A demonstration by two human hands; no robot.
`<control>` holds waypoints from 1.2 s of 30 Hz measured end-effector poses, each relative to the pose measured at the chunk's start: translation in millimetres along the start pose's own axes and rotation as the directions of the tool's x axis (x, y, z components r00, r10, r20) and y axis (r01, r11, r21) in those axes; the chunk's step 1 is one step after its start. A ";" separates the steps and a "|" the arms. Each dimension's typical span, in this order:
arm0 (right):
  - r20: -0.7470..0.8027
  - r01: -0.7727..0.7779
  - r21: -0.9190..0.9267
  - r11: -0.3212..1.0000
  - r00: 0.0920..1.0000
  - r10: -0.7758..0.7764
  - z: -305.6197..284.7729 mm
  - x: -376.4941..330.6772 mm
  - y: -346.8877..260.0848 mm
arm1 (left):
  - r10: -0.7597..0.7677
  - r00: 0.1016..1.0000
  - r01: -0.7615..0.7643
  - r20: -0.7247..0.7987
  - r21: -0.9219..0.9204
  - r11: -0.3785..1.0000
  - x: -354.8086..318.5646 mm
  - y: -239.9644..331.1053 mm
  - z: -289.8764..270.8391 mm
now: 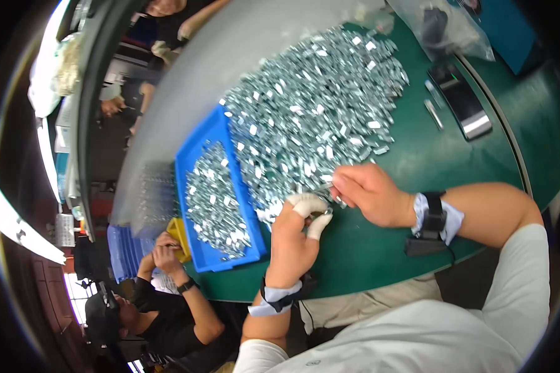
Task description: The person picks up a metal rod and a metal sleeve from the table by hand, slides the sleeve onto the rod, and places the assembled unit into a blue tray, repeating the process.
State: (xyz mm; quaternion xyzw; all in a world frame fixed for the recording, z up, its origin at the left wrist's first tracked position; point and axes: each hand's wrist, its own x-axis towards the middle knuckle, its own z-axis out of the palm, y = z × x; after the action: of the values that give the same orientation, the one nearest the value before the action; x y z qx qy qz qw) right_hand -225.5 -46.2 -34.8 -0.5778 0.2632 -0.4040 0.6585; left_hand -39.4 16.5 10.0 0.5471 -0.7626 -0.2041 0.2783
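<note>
My left hand (pixel 292 244), white coverings on its fingertips, is closed on a small shiny metal part (pixel 328 212) between thumb and finger. Just to its right, my right hand (pixel 374 198) pinches a thin metal tool (pixel 322 187) whose tip reaches toward the left fingertips; its exact kind is too small to tell. Beyond both hands spreads a large heap of small silvery metal parts (pixel 317 105) on the green table (pixel 379 261). A blue tray (pixel 259 239) holding more of these parts stands left of my left hand.
A black and silver device (pixel 460 102) lies at the right, beside small metal cylinders (pixel 434 114). A clear plastic bag (pixel 445 31) is at the far right. A clear panel (pixel 186 93) rises beyond the heap. At the left, a co-worker (pixel 174 311) handles something by a yellow container (pixel 179 237).
</note>
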 end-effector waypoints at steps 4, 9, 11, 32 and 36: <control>-0.011 0.044 -0.145 0.989 0.999 -0.046 -1.2 -7.2 -2.5 | -0.328 0.945 0.287 0.003 -0.488 0.824 -6.9 -3.9 -4.5; 0.071 0.045 -0.250 0.967 0.997 -0.027 0.3 -4.2 -10.0 | -0.193 0.981 0.152 -0.030 -0.508 0.848 -13.1 -12.3 1.0; 0.075 0.115 -0.275 0.955 0.992 -0.098 1.2 -2.2 -6.2 | -0.186 0.981 0.135 -0.055 -0.494 0.859 -14.5 -17.1 0.7; 0.081 0.089 -0.322 0.943 0.994 -0.067 -0.7 0.7 11.1 | -0.433 0.901 0.341 -0.033 -0.562 0.753 -13.9 -14.1 5.0; 0.095 0.133 -0.357 0.924 0.990 -0.106 0.4 0.8 13.8 | -0.343 0.931 0.279 -0.125 -0.361 0.890 -17.2 -18.1 6.4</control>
State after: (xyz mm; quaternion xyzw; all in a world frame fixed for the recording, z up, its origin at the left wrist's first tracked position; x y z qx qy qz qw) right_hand -221.6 -46.5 -48.1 -0.7189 0.2731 -0.3665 0.5238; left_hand -26.3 27.1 -9.4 0.6234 -0.5891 -0.3217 0.4010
